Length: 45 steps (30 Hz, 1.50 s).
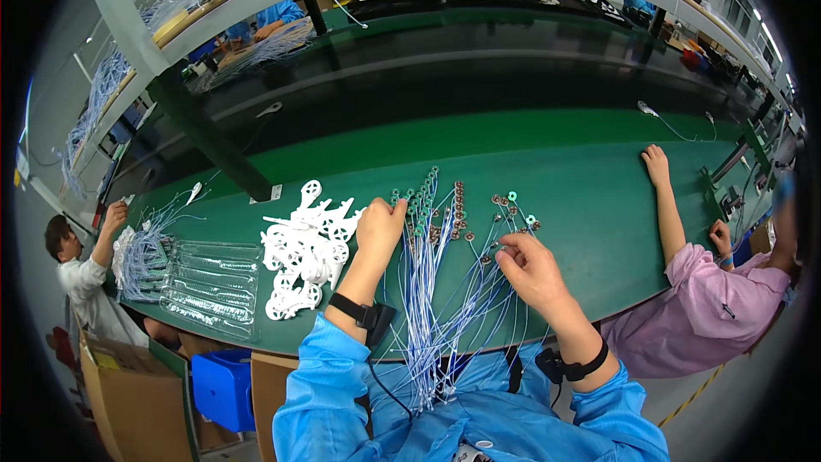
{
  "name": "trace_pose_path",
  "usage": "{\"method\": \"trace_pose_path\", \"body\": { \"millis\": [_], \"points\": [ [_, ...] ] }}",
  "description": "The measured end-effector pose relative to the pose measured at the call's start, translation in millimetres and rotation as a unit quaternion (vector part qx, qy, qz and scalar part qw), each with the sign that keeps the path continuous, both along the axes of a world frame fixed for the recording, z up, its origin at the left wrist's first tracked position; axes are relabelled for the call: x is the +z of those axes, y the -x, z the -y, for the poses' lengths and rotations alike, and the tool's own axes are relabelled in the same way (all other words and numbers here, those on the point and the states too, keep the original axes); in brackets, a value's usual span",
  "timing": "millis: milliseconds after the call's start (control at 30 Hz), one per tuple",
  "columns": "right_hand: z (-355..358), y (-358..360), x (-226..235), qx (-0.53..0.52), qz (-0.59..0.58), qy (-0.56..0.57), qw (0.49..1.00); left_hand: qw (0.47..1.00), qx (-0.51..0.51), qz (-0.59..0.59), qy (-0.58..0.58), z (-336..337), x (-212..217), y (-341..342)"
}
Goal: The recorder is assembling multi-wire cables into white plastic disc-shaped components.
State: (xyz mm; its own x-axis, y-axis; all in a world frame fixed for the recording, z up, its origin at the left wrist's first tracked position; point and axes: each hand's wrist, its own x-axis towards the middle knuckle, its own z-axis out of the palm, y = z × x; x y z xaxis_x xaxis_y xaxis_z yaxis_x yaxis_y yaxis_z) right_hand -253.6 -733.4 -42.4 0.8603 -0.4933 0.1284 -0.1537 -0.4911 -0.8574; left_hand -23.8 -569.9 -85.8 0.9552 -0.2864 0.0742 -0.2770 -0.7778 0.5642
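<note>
Many thin blue-white wires [420, 291], green and brown discs [459, 198].
Left hand [376, 227], right hand [534, 272]: whether fingers [518, 245] pinch, I cannot tell.

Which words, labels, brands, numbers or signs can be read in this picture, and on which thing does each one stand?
There is no text I can read.
Cardboard box: a yellowish patch, perhaps a label, too blurred.
Pink garment: a small dark mark, too small to tell whether it is writing.
White plastic parts: no readable lettering.
</note>
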Motion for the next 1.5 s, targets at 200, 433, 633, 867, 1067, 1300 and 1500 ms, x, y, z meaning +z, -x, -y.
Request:
{"method": "trace_pose_path", "body": {
  "millis": [200, 433, 633, 867, 1067, 1300, 1500],
  "points": [
    [-6.9, 5.0, 2.6, 0.018, -0.006, 0.006, 1.000, 0.999, -0.036, 0.004, -0.018, 4.8, -2.5, -18.5],
    [-11.9, 11.2, 5.5, 0.044, -0.003, -0.031, 0.999, 0.995, -0.047, 0.014, 0.088, -27.3, -0.2, -24.0],
    [-24.8, -1.7, 9.2, 0.124, 0.066, -0.277, 0.951, 0.802, -0.228, -0.337, 0.438, -31.3, 57.5, 55.8],
    [-22.8, -13.1, 9.4, 0.099, 0.167, -0.230, 0.954, 0.727, -0.310, -0.395, 0.468, -6.1, 71.0, 111.6],
    [-17.6, -8.0, -3.2, 0.085, 0.198, -0.384, 0.898, 0.815, -0.287, -0.273, 0.424, 17.2, 66.5, 115.0],
    [2.9, -1.2, -5.0, 0.118, 0.221, -0.445, 0.860, 0.644, -0.197, -0.549, 0.494, 41.0, 67.0, 122.1],
    [9.1, 3.6, -9.6, 0.051, 0.112, -0.493, 0.862, 0.726, -0.214, -0.471, 0.453, 54.1, 37.7, 139.0]
  ]
}}
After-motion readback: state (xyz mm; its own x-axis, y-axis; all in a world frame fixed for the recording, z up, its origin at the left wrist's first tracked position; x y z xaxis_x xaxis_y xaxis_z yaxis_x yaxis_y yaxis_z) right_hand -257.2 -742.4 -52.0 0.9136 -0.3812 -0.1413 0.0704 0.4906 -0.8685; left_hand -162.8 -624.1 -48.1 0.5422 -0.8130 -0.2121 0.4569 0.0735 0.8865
